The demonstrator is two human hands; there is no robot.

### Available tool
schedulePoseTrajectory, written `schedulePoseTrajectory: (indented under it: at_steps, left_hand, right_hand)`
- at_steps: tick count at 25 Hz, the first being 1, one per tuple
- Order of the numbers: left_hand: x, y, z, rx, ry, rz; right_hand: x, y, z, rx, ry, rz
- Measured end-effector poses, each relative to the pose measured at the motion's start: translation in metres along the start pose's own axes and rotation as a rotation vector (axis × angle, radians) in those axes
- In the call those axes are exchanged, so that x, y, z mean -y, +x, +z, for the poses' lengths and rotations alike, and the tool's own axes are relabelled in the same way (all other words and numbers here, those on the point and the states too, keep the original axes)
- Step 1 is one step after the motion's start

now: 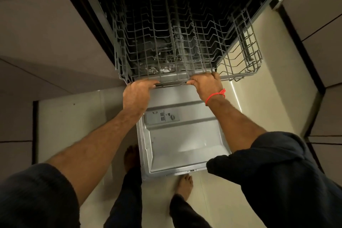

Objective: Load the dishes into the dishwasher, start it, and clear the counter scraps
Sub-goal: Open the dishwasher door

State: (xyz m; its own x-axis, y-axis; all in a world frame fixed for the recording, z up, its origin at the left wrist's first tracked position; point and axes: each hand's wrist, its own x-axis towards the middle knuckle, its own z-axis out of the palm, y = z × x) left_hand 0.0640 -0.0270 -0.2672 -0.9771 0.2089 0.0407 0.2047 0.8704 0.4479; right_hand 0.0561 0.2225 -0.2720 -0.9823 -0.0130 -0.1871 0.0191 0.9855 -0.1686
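Both hands, left hand (pixel 137 92) & right hand (pixel 205 85), are gripping w/ curled fingers the front rail of the grey wire dishwasher rack (pixel 177 46) (no dishes in it), which is extending straight ahead over the open grey metal door (pixel 185 146), both hands equally near.

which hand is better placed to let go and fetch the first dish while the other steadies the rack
Probably the right hand. Both hands grip the front rail of the upper rack, which looks empty. The left hand sits nearer the rail's middle, so it should steady the rack better. No dishes are in view, so this is a guess.
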Motion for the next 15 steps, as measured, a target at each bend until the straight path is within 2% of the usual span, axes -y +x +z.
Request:
schedulePoseTrajectory:
  at_steps: [6,12,15]
  left_hand:
    - [-0.022,-0.055,0.006,0.065,-0.023,0.018]
    - [-0.022,-0.113,0.012,0.018,-0.058,0.052]
    - [-0.022,-0.141,0.014,0.032,-0.062,0.043]
  right_hand:
    - [-0.021,-0.053,0.005,0.087,-0.123,-0.034]
    - [-0.021,-0.105,0.026,0.118,-0.110,-0.063]
    - [-0.019,-0.139,0.033,0.117,-0.023,-0.088]
